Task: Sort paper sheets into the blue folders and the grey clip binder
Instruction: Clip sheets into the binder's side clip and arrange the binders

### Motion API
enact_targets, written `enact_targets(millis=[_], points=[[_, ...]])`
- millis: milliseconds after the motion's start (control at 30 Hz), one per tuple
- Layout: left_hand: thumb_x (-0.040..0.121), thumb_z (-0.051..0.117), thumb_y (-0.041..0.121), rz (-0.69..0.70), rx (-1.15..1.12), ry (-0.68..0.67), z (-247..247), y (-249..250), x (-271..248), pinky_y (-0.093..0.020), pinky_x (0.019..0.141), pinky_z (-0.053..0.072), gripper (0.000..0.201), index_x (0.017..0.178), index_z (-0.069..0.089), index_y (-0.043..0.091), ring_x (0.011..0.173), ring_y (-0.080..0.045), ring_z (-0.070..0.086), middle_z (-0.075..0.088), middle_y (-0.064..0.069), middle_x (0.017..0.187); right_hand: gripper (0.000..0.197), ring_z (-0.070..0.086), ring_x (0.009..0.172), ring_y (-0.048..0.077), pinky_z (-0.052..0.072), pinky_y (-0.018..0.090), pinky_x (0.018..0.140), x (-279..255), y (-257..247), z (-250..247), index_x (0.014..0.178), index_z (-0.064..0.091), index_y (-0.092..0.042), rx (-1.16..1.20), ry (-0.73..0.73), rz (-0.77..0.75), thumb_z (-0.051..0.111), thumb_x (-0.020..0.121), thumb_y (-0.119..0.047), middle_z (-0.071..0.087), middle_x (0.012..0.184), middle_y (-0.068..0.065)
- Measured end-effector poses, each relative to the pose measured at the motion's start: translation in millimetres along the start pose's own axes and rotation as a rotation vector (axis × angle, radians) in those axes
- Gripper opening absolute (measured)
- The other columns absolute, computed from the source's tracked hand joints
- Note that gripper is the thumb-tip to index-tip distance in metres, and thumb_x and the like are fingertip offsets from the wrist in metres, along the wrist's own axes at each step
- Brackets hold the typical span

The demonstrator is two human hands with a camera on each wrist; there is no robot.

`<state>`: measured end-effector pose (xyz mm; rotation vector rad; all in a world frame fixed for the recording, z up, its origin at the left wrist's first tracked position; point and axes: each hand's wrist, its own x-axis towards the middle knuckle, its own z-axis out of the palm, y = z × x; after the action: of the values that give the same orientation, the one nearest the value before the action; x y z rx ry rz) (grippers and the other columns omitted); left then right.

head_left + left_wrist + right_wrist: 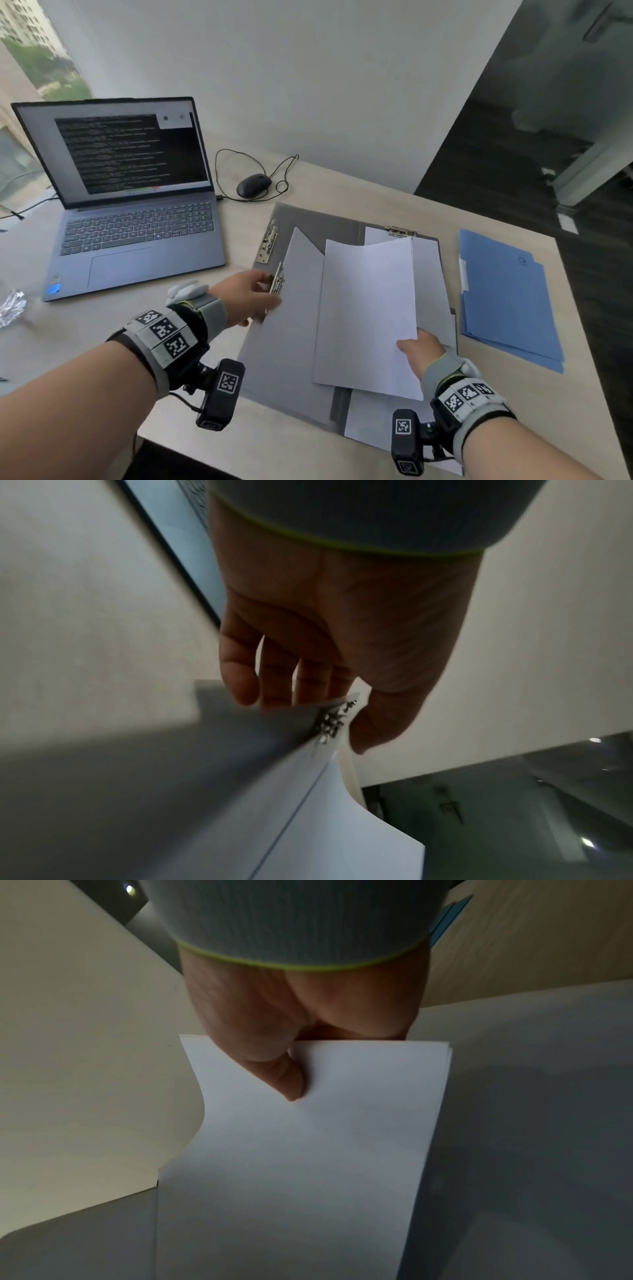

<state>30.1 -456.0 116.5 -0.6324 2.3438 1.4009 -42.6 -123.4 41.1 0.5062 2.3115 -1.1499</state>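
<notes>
The grey clip binder (308,222) lies open on the table in the head view, its inside showing. My left hand (257,294) pinches the metal clip (276,286) on the binder's left edge; in the left wrist view the fingers (274,691) lie behind the grey cover and the thumb lies beside the clip (330,722). My right hand (421,349) pinches the near right corner of a thin stack of white sheets (366,308) held over the binder's middle, thumb on top of the sheets (308,1150). Blue folders (507,301) lie stacked to the right.
Another white sheet (430,284) sits under the top right clip (400,232). An open laptop (137,222) stands at the left, with a black mouse (253,185) and its cable behind the binder. Crumpled foil (12,306) lies at the far left. The table ends just beyond the folders.
</notes>
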Motion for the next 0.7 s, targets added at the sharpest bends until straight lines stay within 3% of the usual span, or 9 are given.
enact_targets(millis=[67, 200, 333, 400, 467, 600, 700], points=[[0.089, 0.066, 0.030, 0.066, -0.068, -0.053, 6, 26, -15, -0.029, 0.058, 0.050, 0.011, 0.100, 0.065, 0.030, 0.061, -0.009, 0.067, 0.072, 0.003, 0.082, 0.018, 0.057, 0.089, 0.030, 0.044, 0.028, 0.073, -2, 2, -14, 0.104, 0.060, -0.010, 0.023, 0.013, -0.018, 0.052, 0.090, -0.001, 0.062, 0.098, 0.010], [0.096, 0.054, 0.032, 0.148, -0.199, -0.123, 41, 70, -35, -0.032, 0.063, 0.051, 0.020, 0.106, 0.070, 0.027, 0.076, -0.018, 0.072, 0.076, 0.001, 0.088, 0.022, 0.063, 0.095, 0.035, 0.049, 0.039, 0.086, -3, 23, -45, 0.106, 0.066, -0.003, 0.123, 0.065, -0.026, 0.056, 0.086, 0.000, 0.067, 0.099, 0.015], [0.090, 0.060, 0.034, 0.167, -0.222, -0.164, 86, 87, -35, -0.031, 0.067, 0.052, 0.019, 0.105, 0.071, 0.035, 0.090, -0.014, 0.072, 0.076, 0.010, 0.099, 0.023, 0.062, 0.086, 0.031, 0.047, 0.035, 0.075, -9, 49, -78, 0.105, 0.066, -0.002, 0.249, 0.084, -0.021, 0.055, 0.085, 0.005, 0.067, 0.092, 0.015], [0.076, 0.062, 0.041, 0.140, -0.211, -0.174, 116, 94, -32, -0.031, 0.069, 0.052, 0.027, 0.102, 0.070, 0.039, 0.098, -0.012, 0.070, 0.075, 0.012, 0.103, 0.022, 0.060, 0.081, 0.029, 0.044, 0.030, 0.067, -14, 66, -101, 0.101, 0.065, -0.004, 0.326, 0.105, -0.006, 0.054, 0.086, 0.007, 0.066, 0.089, 0.014], [0.070, 0.063, 0.045, 0.104, -0.183, -0.155, 150, 96, -25, -0.031, 0.072, 0.051, 0.034, 0.103, 0.068, 0.038, 0.103, -0.012, 0.066, 0.072, 0.014, 0.106, 0.024, 0.062, 0.084, 0.030, 0.046, 0.031, 0.069, -14, 86, -122, 0.103, 0.066, -0.003, 0.402, 0.120, 0.002, 0.053, 0.086, 0.009, 0.067, 0.094, 0.016], [0.083, 0.070, 0.034, -0.064, -0.110, 0.034, 195, 74, -9, -0.038, 0.088, 0.050, 0.040, 0.121, 0.061, 0.025, 0.108, -0.025, 0.062, 0.065, 0.004, 0.123, 0.027, 0.063, 0.077, 0.025, 0.048, 0.031, 0.071, -15, 108, -144, 0.093, 0.068, -0.009, 0.507, 0.097, 0.001, 0.051, 0.087, 0.011, 0.069, 0.085, 0.009], [0.086, 0.068, 0.034, -0.233, -0.060, 0.102, 222, 53, -3, -0.042, 0.090, 0.049, 0.059, 0.139, 0.049, 0.016, 0.108, -0.033, 0.059, 0.059, -0.008, 0.133, 0.030, 0.066, 0.080, 0.028, 0.053, 0.041, 0.081, -17, 120, -156, 0.096, 0.071, -0.013, 0.546, 0.059, -0.004, 0.053, 0.086, 0.008, 0.073, 0.087, 0.009]])
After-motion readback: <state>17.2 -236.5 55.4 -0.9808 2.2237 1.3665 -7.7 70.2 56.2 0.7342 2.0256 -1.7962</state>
